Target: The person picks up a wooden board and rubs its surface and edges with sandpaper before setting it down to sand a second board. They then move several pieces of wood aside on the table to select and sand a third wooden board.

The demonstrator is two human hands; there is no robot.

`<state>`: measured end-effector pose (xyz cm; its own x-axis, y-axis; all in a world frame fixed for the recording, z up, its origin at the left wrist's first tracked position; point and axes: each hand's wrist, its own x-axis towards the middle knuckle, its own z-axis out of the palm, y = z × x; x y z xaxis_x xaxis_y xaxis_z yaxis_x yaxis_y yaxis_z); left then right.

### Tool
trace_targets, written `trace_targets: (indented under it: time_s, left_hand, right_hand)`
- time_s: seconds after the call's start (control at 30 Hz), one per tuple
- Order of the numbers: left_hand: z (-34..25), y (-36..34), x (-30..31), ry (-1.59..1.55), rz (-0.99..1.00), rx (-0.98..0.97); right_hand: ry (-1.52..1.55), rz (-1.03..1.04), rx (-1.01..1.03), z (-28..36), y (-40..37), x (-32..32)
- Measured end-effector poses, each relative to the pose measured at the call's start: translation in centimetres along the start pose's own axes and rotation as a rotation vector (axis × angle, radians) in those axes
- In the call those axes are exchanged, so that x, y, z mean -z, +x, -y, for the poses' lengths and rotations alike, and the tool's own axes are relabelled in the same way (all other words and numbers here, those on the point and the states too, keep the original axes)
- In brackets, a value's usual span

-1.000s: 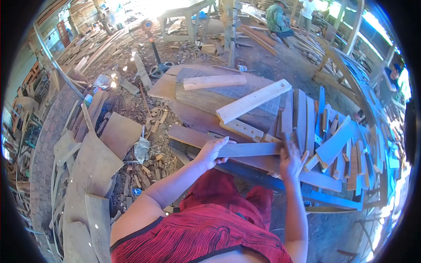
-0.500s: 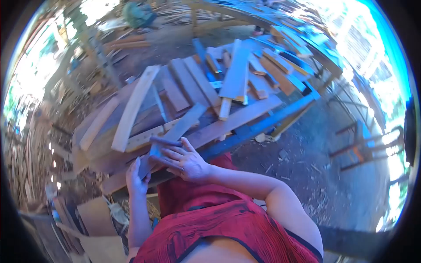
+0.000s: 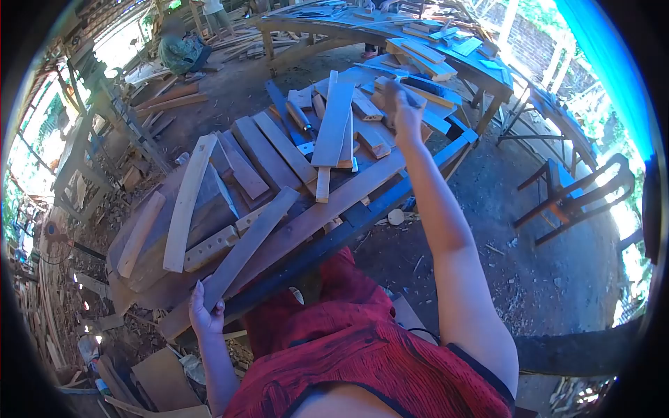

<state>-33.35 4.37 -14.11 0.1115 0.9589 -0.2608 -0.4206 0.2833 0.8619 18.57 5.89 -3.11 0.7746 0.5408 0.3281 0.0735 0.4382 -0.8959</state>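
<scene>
My left hand (image 3: 207,312) grips the near end of a narrow flat board (image 3: 254,240), which slants away over the workbench (image 3: 167,326). My right hand (image 3: 405,118) is stretched far forward, over the bench's right end, closed around a small dark piece that I cannot make out. Beside that hand are stacked wood offcuts (image 3: 374,141). A wide board (image 3: 334,125) lies across other pieces mid-bench. A block with holes (image 3: 211,249) rests left of the held board, near a long pale curved piece (image 3: 189,202). A saw (image 3: 280,104) and a chisel-like tool (image 3: 300,117) lie further back.
A second table (image 3: 313,28) with more wood stands behind. A wooden chair (image 3: 575,198) is at the right. One person (image 3: 182,52) crouches at the back left; other people are partly visible beyond. Scraps lie on the floor, and boards (image 3: 164,376) lean at the lower left.
My right hand has left the narrow board and moved forward and right, over the far offcuts. My left hand has shifted down slightly, still on the board. The view has tilted up and sharpened.
</scene>
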Motion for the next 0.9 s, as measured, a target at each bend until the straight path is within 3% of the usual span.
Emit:
trace_targets:
  time_s: [0.07, 0.13, 0.2, 0.23, 0.3, 0.37, 0.5, 0.57, 0.63, 0.67, 0.7, 0.73, 0.87, 0.9]
  left_hand:
    - [0.2, 0.0, 0.2, -0.035, 0.018, -0.001]
    - [0.3, 0.0, -0.3, -0.076, 0.026, 0.0]
    - [0.4, 0.1, -1.3, -0.136, 0.052, 0.019]
    - [0.5, 0.3, -2.2, -0.134, 0.047, 0.02]
    - [0.5, 0.9, -3.8, -0.099, 0.027, -0.038]
    - [0.7, 1.6, -4.1, -0.062, 0.046, -0.074]
    - [1.0, 1.6, -4.3, -0.002, -0.03, -0.071]
    - [1.0, 1.5, -4.1, 0.003, -0.043, -0.067]
    - [0.9, 1.6, -3.8, -0.007, 0.034, -0.058]
    - [0.9, 1.6, -4.5, -0.007, 0.032, -0.055]
    - [0.9, 1.5, -5.8, -0.102, -0.116, -0.062]
    - [0.9, 1.4, -6.8, -0.197, -0.264, -0.07]
    - [1.3, 2.2, -4.0, -0.041, -0.126, -0.059]
    - [1.1, 1.9, -3.5, -0.046, -0.148, -0.069]
  right_hand:
    - [-0.247, -0.227, 0.06, -0.6, 1.7, 1.5]
    - [-0.039, 0.02, 0.09, -0.7, -1.4, -0.2]
    - [-0.5, 0.297, -0.158, -0.8, -5.6, -1.9]
    - [-0.474, 0.42, -0.053, -1.3, -8.7, -3.4]
    - [-0.659, 0.491, 0.453, -2.9, -13.8, -6.6]
    - [-0.62, 0.659, 0.68, -4.9, -16.2, -9.1]
    - [-0.701, 0.652, 0.668, -8.6, -19.4, -12.0]
    - [-0.763, 0.749, 0.596, -8.5, -20.8, -12.5]
    - [-0.74, 0.68, 0.681, -7.3, -23.9, -13.0]
    - [-0.604, 0.818, 0.718, -5.8, -25.5, -13.2]
    - [-0.466, 0.95, 0.746, -4.8, -26.9, -13.2]
    - [-0.471, 0.951, 0.738, -4.2, -28.0, -13.1]
    - [-0.472, 1.01, 0.728, -4.8, -26.6, -13.2]
    - [-0.663, 0.898, 0.824, -5.8, -24.8, -12.8]
